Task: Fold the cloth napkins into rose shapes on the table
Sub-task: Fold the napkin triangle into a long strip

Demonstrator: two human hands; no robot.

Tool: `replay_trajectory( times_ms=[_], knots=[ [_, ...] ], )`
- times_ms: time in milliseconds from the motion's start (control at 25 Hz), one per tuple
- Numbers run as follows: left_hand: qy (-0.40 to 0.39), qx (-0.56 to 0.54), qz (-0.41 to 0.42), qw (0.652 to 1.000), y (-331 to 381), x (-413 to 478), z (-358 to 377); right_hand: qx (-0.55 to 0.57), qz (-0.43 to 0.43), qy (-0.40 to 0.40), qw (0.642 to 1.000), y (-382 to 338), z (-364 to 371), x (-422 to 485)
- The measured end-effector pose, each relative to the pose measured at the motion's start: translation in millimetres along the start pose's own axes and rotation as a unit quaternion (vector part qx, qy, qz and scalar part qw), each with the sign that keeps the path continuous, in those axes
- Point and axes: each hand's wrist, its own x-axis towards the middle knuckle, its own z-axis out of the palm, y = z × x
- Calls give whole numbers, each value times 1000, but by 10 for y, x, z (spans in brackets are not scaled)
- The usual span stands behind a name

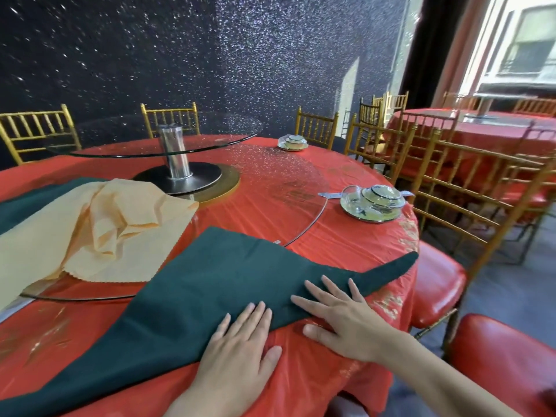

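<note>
Directly under the fingers: a dark green napkin lies flat on the red tablecloth. It runs from well left of the left fingers to a narrow tip past the right little finger, at the table's edge.
Left hand: open and flat, fingers straight and slightly spread, pressing the napkin's near edge. The thumb rests on the tablecloth and nothing is gripped.
Right hand: also flat, fingers fanned over the napkin's narrowing part, thumb on the tablecloth, nothing gripped.
Thumbs: near each other, not touching.
Beyond the fingertips: a low glass disc; the napkin's far corner overlaps its rim.
Up and left of the left fingers: a rumpled peach napkin on the glass, its scalloped hem meeting the green napkin's left edge.
Under the peach napkin: a second green cloth, mostly covered.
Farther beyond the left fingers: a raised glass turntable on a metal post.
Beyond the right fingers: a near place setting by the disc's rim, and a far place setting well behind it.
Right of the right fingers: red seat cushions close against the table edge.
Count: two green cloths, one peach napkin, two place settings, two glass discs.
Chairs: three gold chairs at the far rim; those crowded at the right are too overlapped to count.
Far right: a second red-covered table.
</note>
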Motion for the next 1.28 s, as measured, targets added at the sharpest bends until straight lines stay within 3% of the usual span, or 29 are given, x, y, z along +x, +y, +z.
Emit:
replay_trajectory(
  times_ms=[320,880,960,1040,1160,1280],
  knots=[
    [28,4,15,999,-69,48,72,-38,5,-10,999,396,-42,-75],
    [-40,-6,-16,999,-32,-9,36,-46,72,-23,996,809,-214,-184],
    [-32,-13,-30,999,14,-18,-88,-76,36,27,996,550,-227,-159],
    [43,14,2,999,45,5,-108,-51,-34,47,997,198,-203,-112],
    [7,-5,-4,1000,62,-7,-125,14,-127,26,992,-189,-85,42],
    [-5,-3,-8,1000,64,7,-135,25,-140,13,990,-272,32,167]
  ],
)
